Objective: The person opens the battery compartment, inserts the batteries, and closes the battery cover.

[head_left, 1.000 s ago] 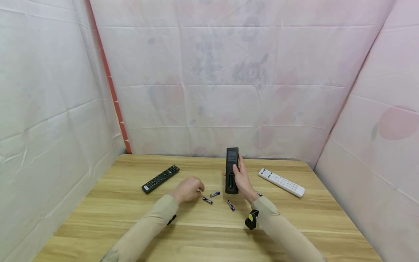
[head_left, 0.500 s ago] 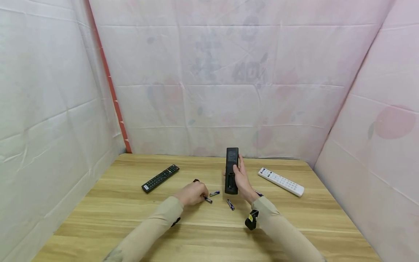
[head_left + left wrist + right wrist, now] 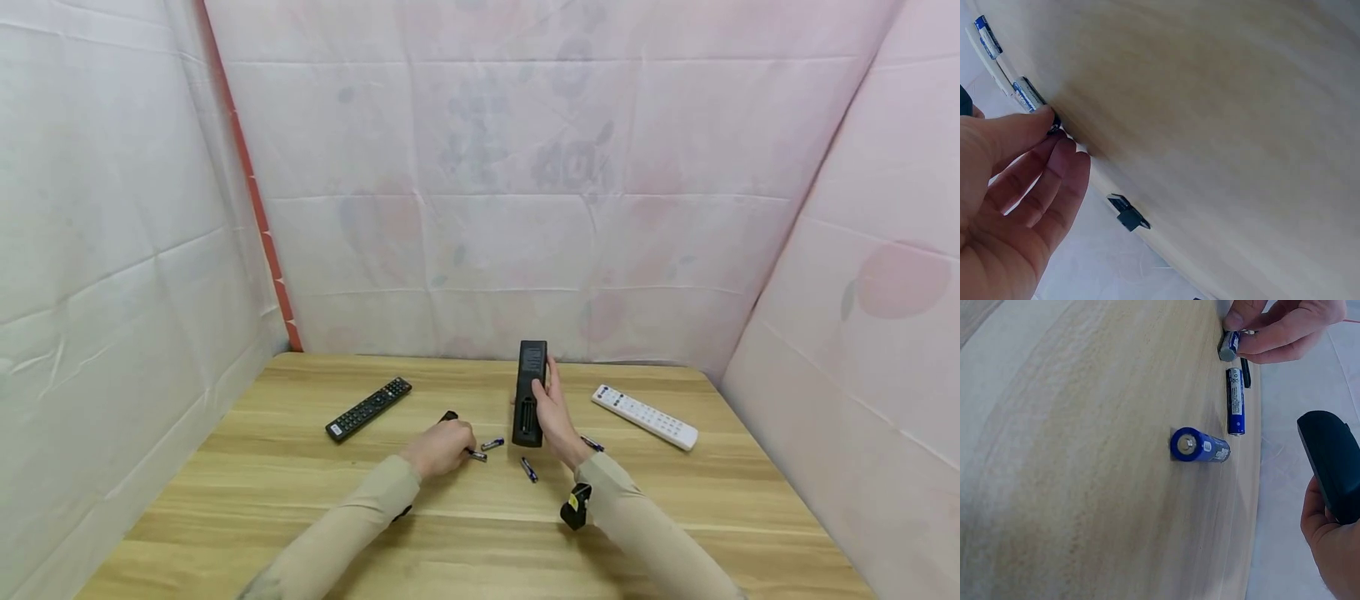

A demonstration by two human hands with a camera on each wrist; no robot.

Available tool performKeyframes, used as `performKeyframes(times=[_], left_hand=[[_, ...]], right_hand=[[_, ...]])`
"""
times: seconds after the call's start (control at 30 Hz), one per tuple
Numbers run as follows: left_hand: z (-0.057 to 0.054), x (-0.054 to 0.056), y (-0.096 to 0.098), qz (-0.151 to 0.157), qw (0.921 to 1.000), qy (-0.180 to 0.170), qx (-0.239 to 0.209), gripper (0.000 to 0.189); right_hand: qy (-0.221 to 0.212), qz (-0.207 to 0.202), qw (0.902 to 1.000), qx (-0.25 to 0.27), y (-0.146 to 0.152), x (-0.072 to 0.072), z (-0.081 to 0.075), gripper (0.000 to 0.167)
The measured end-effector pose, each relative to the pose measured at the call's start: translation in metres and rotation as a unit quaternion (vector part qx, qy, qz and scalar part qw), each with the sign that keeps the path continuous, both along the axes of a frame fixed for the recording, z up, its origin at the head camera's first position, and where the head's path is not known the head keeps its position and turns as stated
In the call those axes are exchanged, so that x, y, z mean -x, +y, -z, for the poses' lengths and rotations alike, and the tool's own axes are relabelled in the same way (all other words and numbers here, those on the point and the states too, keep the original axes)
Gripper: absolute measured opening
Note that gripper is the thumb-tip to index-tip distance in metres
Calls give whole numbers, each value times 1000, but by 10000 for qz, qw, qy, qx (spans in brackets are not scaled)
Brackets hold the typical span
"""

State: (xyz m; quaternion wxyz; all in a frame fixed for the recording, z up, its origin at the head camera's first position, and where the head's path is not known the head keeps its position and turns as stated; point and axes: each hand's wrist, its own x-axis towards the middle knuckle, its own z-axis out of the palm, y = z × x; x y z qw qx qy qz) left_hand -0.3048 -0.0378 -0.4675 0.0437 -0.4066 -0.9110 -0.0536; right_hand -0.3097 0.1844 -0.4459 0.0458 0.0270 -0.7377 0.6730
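While the right hand grips the black remote above the counter, open bay showing, the left hand pinches one battery at the counter; a level lift, clear of the neighbouring battery, appears advisable.

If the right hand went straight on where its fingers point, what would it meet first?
Probably the pale, creased, upright sheet behind the wood-grain table. Nothing shows between that sheet and the right hand, which holds a long black remote control, though depth is unclear.
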Motion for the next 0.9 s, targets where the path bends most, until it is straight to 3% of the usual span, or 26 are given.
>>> performKeyframes(times=[0.27,0.5,0.9], left_hand=[[-3,-1,0,-74,9990,-430,-93,23],[-3,-1,-5,-108,9986,-452,-270,19],[-4,3,-11,-55,9957,-525,-756,9]], right_hand=[[-71,-25,10000,9,0,-1,1,59],[-169,-202,9992,316,-1,-2,1,57],[-134,-91,9995,263,0,-1,0,57]])
